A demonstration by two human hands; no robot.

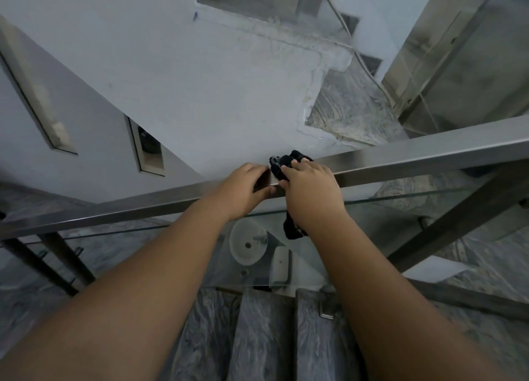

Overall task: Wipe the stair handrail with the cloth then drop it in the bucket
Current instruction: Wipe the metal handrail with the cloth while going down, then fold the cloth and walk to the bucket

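A black cloth [282,167] lies under the right hand [310,193], pressed on the metal handrail [400,163]; the left hand [247,190] grips the rail just beside it.

Your handrail [400,158] is a square brushed-steel bar running left to right, rising toward the right, above a glass panel. Your cloth [283,164] is black, bunched over the rail's top, with one end hanging down the near side. Bucket isn't visible.
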